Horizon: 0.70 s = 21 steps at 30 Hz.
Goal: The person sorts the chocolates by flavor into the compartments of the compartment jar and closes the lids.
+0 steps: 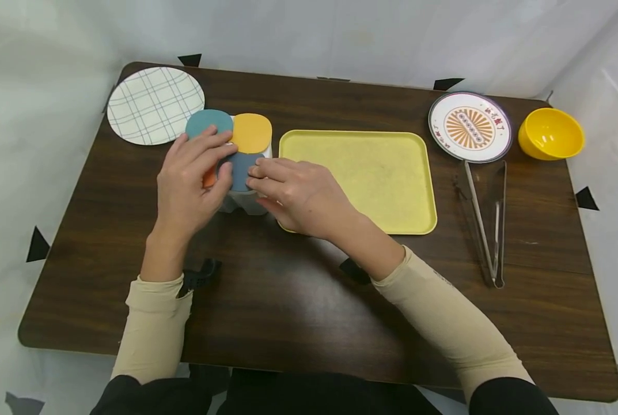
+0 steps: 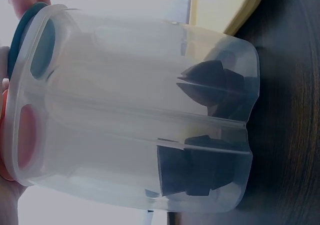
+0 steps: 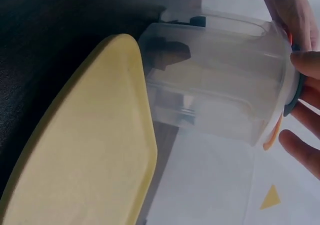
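A tall translucent container (image 2: 110,95) with several compartments stands on the table, topped by teal (image 1: 210,121), yellow (image 1: 253,132), blue-grey (image 1: 241,172) and orange (image 1: 209,177) lids. Dark angular pieces (image 2: 207,85) lie at its bottom. My left hand (image 1: 189,178) rests over the top, fingers extended across the teal lid, thumb by the blue-grey one; it covers much of the orange lid. From the right, my right hand (image 1: 303,196) pinches the blue-grey lid at its edge, thumb and fingertips on either side in the right wrist view.
A yellow tray (image 1: 371,184) lies right beside the container. Behind to the left is a checked plate (image 1: 153,104). Farther right are a white plate with an orange design (image 1: 469,127), a yellow bowl (image 1: 551,135) and metal tongs (image 1: 487,230).
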Available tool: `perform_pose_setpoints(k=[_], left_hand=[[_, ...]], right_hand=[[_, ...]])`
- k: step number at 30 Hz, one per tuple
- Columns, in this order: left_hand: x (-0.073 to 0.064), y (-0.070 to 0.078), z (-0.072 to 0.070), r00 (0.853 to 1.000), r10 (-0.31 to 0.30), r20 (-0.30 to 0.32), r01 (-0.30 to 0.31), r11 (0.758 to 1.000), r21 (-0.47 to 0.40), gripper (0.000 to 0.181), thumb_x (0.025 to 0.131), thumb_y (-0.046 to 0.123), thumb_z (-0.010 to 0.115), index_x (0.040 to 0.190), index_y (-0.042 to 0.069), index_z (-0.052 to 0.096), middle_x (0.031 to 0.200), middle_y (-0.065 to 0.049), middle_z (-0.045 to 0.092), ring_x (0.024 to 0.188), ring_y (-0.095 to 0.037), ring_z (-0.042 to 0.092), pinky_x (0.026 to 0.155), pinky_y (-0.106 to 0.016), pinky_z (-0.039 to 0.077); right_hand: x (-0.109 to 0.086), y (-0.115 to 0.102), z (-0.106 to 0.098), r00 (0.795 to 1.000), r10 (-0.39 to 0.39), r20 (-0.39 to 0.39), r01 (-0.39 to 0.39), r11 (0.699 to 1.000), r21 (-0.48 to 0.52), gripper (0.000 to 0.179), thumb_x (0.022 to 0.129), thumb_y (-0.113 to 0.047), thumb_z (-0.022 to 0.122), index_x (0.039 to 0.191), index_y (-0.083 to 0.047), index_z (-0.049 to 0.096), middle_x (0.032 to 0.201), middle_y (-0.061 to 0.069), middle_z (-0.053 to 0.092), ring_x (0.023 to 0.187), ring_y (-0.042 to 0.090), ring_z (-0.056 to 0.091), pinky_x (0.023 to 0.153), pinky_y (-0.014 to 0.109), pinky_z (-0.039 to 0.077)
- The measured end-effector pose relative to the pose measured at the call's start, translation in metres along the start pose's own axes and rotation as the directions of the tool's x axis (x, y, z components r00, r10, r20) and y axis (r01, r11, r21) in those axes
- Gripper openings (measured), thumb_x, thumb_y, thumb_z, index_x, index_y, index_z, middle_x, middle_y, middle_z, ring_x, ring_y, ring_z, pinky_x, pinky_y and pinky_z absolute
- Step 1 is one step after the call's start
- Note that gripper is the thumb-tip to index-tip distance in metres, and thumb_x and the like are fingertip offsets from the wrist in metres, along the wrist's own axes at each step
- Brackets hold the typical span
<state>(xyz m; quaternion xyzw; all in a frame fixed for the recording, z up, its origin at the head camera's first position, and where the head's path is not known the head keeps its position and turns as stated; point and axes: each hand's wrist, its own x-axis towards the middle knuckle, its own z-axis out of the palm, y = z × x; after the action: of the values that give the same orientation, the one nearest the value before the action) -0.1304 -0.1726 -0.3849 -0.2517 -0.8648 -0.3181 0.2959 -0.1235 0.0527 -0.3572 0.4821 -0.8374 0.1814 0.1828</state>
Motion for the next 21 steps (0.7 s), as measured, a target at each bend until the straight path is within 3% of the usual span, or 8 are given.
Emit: perform_pose_setpoints(k=[7,10,13,16,19,21], left_hand=[[-0.01,-0.005,0.003,0.989,-0.055,-0.138,0.053,0.998,-0.015,0.034,0.09,0.023,0.057,0.112,0.004,0.074,0.131,-0.008,0.063,0.13,-0.026,0.051,0.111,-0.05,0.029],[-0.014,-0.008,0.0,0.985,-0.087,-0.152,0.084,0.996,-0.027,0.038,0.092,0.026,0.056,0.119,0.005,0.071,0.136,-0.007,0.06,0.133,-0.025,0.047,0.113,-0.049,0.025],[-0.018,-0.013,-0.008,0.987,-0.119,-0.108,0.115,0.993,-0.041,0.045,0.095,0.032,0.052,0.129,0.006,0.065,0.141,-0.007,0.055,0.137,-0.025,0.041,0.114,-0.05,0.02],[-0.019,-0.019,-0.02,0.987,-0.153,-0.049,0.152,0.988,-0.028,0.051,0.098,0.039,0.048,0.135,0.008,0.06,0.145,-0.006,0.051,0.14,-0.025,0.037,0.115,-0.052,0.017],[-0.017,-0.023,-0.034,0.985,-0.17,0.013,0.169,0.985,0.036,0.054,0.099,0.044,0.045,0.138,0.009,0.057,0.147,-0.006,0.049,0.141,-0.026,0.036,0.115,-0.055,0.015],[-0.014,-0.023,-0.041,0.982,-0.172,0.073,0.165,0.982,0.097,0.056,0.1,0.046,0.044,0.141,0.01,0.054,0.149,-0.007,0.046,0.142,-0.027,0.034,0.114,-0.057,0.013]], right_hand=[[-0.011,0.004,-0.007,0.995,0.017,0.1,-0.036,0.98,0.195,0.045,0.089,-0.026,0.072,0.131,-0.011,0.065,0.141,0.008,0.055,0.135,0.02,0.045,0.109,0.033,0.035],[-0.021,0.011,-0.015,0.994,0.038,0.101,-0.061,0.972,0.229,0.05,0.091,-0.029,0.071,0.136,-0.011,0.06,0.146,0.009,0.05,0.139,0.02,0.04,0.112,0.035,0.03],[-0.037,0.021,-0.028,0.99,0.108,0.087,-0.125,0.969,0.215,0.053,0.092,-0.032,0.069,0.139,-0.012,0.057,0.148,0.008,0.048,0.14,0.022,0.038,0.112,0.039,0.03],[-0.059,0.033,-0.042,0.973,0.209,0.095,-0.224,0.955,0.196,0.056,0.093,-0.033,0.068,0.143,-0.013,0.053,0.15,0.007,0.045,0.14,0.023,0.037,0.112,0.043,0.03],[-0.084,0.047,-0.057,0.938,0.324,0.121,-0.341,0.924,0.172,0.058,0.093,-0.031,0.067,0.146,-0.014,0.049,0.152,0.005,0.042,0.14,0.024,0.037,0.111,0.045,0.03],[-0.1,0.058,-0.067,0.898,0.409,0.161,-0.431,0.891,0.142,0.061,0.095,-0.031,0.065,0.15,-0.015,0.043,0.155,0.004,0.037,0.141,0.026,0.035,0.112,0.047,0.028]])
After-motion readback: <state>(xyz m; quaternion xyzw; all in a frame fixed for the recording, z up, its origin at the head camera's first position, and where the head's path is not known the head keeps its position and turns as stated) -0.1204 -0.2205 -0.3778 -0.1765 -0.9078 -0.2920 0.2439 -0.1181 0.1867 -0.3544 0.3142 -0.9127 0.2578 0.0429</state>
